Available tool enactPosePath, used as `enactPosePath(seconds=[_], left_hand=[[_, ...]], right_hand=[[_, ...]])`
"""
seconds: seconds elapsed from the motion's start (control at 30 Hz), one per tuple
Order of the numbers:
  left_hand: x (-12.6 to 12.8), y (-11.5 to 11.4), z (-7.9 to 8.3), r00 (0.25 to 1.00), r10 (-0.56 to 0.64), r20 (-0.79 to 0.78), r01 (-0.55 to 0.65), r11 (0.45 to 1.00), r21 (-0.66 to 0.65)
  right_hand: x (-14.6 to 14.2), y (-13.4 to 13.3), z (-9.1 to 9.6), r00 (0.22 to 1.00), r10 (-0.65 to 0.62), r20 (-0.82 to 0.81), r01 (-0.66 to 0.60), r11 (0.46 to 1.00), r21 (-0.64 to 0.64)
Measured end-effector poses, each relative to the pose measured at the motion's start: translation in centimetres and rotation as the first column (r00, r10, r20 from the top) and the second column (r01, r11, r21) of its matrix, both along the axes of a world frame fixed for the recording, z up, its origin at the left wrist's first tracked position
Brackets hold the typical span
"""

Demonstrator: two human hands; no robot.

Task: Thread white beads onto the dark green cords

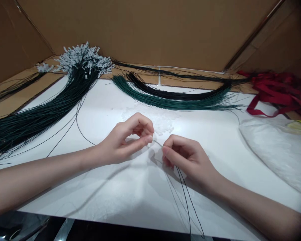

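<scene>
Head view: both hands work just in front of the bead heap (163, 122), a scatter of small clear beads on the white sheet (228, 130). The left hand (126, 142), just left of the heap and nearer the camera, has thumb and forefinger pressed tight together and the other fingers loosely curled. A thin strand leaves the pinch towards the right hand (184, 157). Whether a bead sits in that pinch is too small to tell. The right hand, on the near right side of the heap, is closed in a loose fist. Its thumb and forefinger nip a few dark cords (187, 197), which trail away from the heap to the near edge of the sheet.

Far left of the heap lies a thick beaded bundle (40, 117), its white ends (85, 62) fanned out behind and left of the heap. These look finished, and they seem the larger share. Just behind the heap curves a plain bundle (170, 98) of green and black cords with no beads to be seen, which I take as work left. Right of the heap lies a clear bag (271, 147), with red ribbon (281, 88) further back
</scene>
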State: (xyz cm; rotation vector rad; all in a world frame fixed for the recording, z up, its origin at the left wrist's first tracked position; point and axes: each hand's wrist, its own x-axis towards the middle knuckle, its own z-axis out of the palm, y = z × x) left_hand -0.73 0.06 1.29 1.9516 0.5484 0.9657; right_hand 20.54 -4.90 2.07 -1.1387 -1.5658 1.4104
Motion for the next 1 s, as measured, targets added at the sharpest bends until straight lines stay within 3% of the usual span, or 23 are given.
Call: enactPosePath(seconds=[0.1, 0.2, 0.3, 0.4, 0.6, 0.83, 1.0], left_hand=[[0.1, 0.2, 0.3, 0.995, 0.086, -0.058, -0.083, 0.995, 0.046], [0.2, 0.3, 0.3, 0.976, 0.070, -0.205, -0.016, 0.968, 0.251], [0.3, 0.2, 0.1, 0.934, 0.032, -0.356, 0.145, 0.876, 0.460], [0.4, 0.0, -0.2, 0.887, 0.082, -0.454, 0.230, 0.775, 0.588], [0.1, 0.2, -0.8, 0.926, 0.030, -0.377, 0.250, 0.701, 0.668], [0.5, -0.1, -0.9, 0.930, -0.020, -0.367, 0.266, 0.725, 0.635], [0.3, -0.2, 0.2, 0.962, -0.058, -0.266, 0.151, 0.928, 0.341]], right_hand=[[0.2, 0.2, -0.3, 0.982, -0.120, -0.145, 0.116, 0.993, -0.036], [0.3, 0.2, -0.5, 0.955, -0.181, -0.234, 0.168, 0.983, -0.073], [0.2, 0.3, -0.5, 0.941, -0.192, -0.277, 0.164, 0.979, -0.121], [0.1, 0.3, -0.4, 0.938, -0.194, -0.287, 0.160, 0.977, -0.139], [0.3, 0.3, -0.4, 0.955, -0.179, -0.238, 0.155, 0.981, -0.117], [0.3, 0.3, -0.4, 0.975, -0.137, -0.172, 0.124, 0.989, -0.086], [0.3, 0.3, 0.1, 0.993, -0.069, -0.091, 0.065, 0.997, -0.051]])
